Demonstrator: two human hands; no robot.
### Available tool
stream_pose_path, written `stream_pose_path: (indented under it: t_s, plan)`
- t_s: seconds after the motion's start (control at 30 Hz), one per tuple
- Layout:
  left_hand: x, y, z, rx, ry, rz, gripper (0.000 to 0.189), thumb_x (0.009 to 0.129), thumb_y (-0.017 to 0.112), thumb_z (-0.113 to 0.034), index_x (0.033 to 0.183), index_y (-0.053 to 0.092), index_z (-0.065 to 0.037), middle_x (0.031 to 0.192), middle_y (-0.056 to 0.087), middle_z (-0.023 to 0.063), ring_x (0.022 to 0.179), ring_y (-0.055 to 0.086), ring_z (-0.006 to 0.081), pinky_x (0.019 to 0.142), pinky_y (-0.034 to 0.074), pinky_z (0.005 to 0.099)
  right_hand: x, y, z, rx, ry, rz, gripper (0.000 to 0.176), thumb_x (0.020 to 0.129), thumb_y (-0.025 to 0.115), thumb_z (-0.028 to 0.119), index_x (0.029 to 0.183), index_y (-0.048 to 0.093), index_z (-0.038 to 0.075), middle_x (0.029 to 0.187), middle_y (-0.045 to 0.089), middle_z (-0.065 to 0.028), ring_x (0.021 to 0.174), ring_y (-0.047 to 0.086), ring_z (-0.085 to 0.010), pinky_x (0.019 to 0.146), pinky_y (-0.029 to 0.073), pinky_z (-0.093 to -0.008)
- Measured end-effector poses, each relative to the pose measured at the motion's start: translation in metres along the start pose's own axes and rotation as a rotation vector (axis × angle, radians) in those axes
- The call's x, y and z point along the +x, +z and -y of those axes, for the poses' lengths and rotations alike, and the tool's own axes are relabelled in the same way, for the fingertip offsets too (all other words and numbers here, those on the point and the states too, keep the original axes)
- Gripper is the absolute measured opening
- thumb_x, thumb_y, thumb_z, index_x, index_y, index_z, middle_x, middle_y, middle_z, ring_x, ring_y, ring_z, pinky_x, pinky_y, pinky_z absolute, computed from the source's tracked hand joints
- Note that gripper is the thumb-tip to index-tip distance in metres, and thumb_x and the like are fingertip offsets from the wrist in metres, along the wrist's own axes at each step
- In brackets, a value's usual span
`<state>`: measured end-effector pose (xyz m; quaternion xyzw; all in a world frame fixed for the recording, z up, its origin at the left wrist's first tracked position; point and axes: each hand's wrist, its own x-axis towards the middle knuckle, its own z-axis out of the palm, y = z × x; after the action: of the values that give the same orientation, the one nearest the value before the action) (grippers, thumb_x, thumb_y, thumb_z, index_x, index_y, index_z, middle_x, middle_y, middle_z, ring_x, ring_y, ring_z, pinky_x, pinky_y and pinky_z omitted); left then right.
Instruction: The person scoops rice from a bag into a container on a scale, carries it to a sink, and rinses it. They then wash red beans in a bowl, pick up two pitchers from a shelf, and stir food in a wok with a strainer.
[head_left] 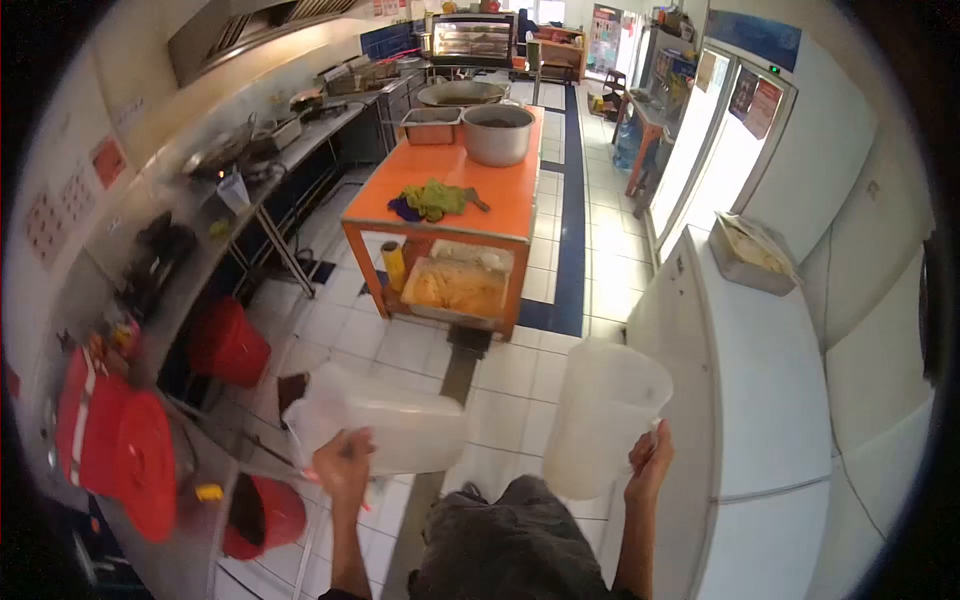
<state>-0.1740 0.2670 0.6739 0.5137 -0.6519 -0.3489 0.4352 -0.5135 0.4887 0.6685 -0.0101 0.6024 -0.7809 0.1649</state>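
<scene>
My left hand [345, 465] is closed on a translucent white plastic pitcher [405, 430], which lies tilted well onto its side in the air over the floor. My right hand [650, 462] grips the handle of a second translucent pitcher [605, 415], held nearly upright beside the white cabinet. Both pitchers are in front of my body, apart from each other. Below the left one, a red bucket [285, 510] with a dark inside stands on the floor.
Ahead stands an orange table [385, 190] with a large pot [497, 137], a metal pan [432, 128] and a green cloth [435, 200]. A tray of yellowish food [460, 290] sits beneath it. White cabinets [765, 380] line the right; a steel counter [300, 145] and red bins [230, 340] the left.
</scene>
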Motion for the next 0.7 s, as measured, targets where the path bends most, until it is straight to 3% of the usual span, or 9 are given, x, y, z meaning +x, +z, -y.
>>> stream_pose_path:
  t_s: [0.03, 0.17, 0.3, 0.4, 0.5, 0.53, 0.6, 0.67, 0.7]
  plan:
    - [0.035, 0.024, -0.005, -0.029, 0.051, 0.068, 0.016, 0.084, 0.065, -0.010, 0.082, 0.067, 0.005, 0.065, 0.066, 0.0086, 0.061, 0.065, 0.0134, 0.056, 0.050, 0.0253, 0.021, 0.027, 0.000, -0.016, -0.110, 0.000, 0.048, 0.094, 0.052, 0.040, 0.055, 0.034, 0.019, 0.046, 0.028, 0.0065, 0.040, 0.024, -0.0050, 0.037, 0.017, -0.0242]
    - [0.168, 0.127, -0.039, 0.068, 0.113, 0.305, 0.015, 0.084, 0.066, -0.015, 0.083, 0.070, 0.000, 0.067, 0.068, 0.0094, 0.061, 0.066, 0.0143, 0.058, 0.050, 0.0249, 0.130, 0.122, -0.018, -0.002, -0.224, -0.014, 0.051, 0.094, 0.053, 0.037, 0.052, 0.030, 0.018, 0.045, 0.029, 0.0057, 0.038, 0.020, -0.0046, 0.036, 0.014, -0.0248]
    - [0.304, 0.253, -0.044, 0.236, 0.457, 0.364, 0.023, 0.084, 0.065, -0.027, 0.080, 0.070, -0.005, 0.066, 0.066, 0.0085, 0.058, 0.064, 0.0189, 0.059, 0.050, 0.0331, 0.250, 0.226, -0.037, 0.070, -0.252, 0.030, 0.052, 0.094, 0.053, 0.038, 0.051, 0.029, 0.018, 0.044, 0.027, 0.0058, 0.038, 0.020, -0.0045, 0.036, 0.013, -0.0249]
    - [0.403, 0.341, -0.053, 0.389, 0.622, 0.385, 0.026, 0.084, 0.064, -0.032, 0.080, 0.070, -0.007, 0.064, 0.064, 0.0093, 0.060, 0.064, 0.0273, 0.061, 0.050, 0.0392, 0.353, 0.313, -0.048, 0.078, -0.185, 0.014, 0.053, 0.094, 0.051, 0.038, 0.051, 0.029, 0.018, 0.044, 0.026, 0.0060, 0.038, 0.019, -0.0047, 0.037, 0.013, -0.0248]
    - [0.495, 0.423, -0.040, 0.520, 0.559, 0.386, 0.019, 0.080, 0.066, -0.026, 0.071, 0.067, -0.009, 0.070, 0.063, 0.0117, 0.066, 0.061, 0.0330, 0.059, 0.047, 0.0410, 0.439, 0.399, -0.070, 0.059, -0.144, 0.072, 0.052, 0.092, 0.052, 0.043, 0.054, 0.026, 0.019, 0.045, 0.025, 0.0055, 0.039, 0.017, -0.0062, 0.040, 0.015, -0.0248]
    - [0.518, 0.442, -0.034, 0.539, 0.525, 0.363, 0.019, 0.080, 0.066, -0.026, 0.071, 0.067, -0.009, 0.070, 0.063, 0.0117, 0.066, 0.061, 0.0330, 0.059, 0.047, 0.0410, 0.467, 0.427, -0.075, 0.056, -0.146, 0.070, 0.052, 0.092, 0.051, 0.045, 0.054, 0.026, 0.019, 0.045, 0.025, 0.0056, 0.039, 0.017, -0.0062, 0.040, 0.014, -0.0251]
    - [0.563, 0.476, -0.018, 0.305, 0.683, 0.219, 0.023, 0.080, 0.066, -0.032, 0.076, 0.068, -0.009, 0.068, 0.063, 0.0107, 0.065, 0.062, 0.0318, 0.059, 0.047, 0.0433, 0.519, 0.486, -0.090, 0.046, -0.155, 0.077, 0.052, 0.093, 0.049, 0.045, 0.053, 0.027, 0.018, 0.046, 0.025, 0.0058, 0.039, 0.018, -0.0060, 0.039, 0.015, -0.0249]
    - [0.605, 0.496, 0.008, 0.342, 0.875, 0.326, 0.021, 0.076, 0.067, -0.029, 0.080, 0.067, -0.009, 0.072, 0.063, 0.0117, 0.070, 0.063, 0.0295, 0.060, 0.048, 0.0430, 0.568, 0.529, -0.124, -0.042, -0.273, 0.036, 0.051, 0.095, 0.047, 0.042, 0.054, 0.028, 0.018, 0.046, 0.026, 0.0054, 0.040, 0.019, -0.0058, 0.039, 0.017, -0.0243]
    - [0.616, 0.511, 0.018, 0.365, 0.846, 0.300, 0.020, 0.075, 0.067, -0.027, 0.084, 0.066, -0.009, 0.074, 0.063, 0.0110, 0.073, 0.064, 0.0282, 0.061, 0.049, 0.0419, 0.589, 0.547, -0.145, -0.090, -0.340, 0.011, 0.051, 0.095, 0.045, 0.042, 0.054, 0.028, 0.018, 0.046, 0.026, 0.0051, 0.040, 0.020, -0.0059, 0.039, 0.017, -0.0240]
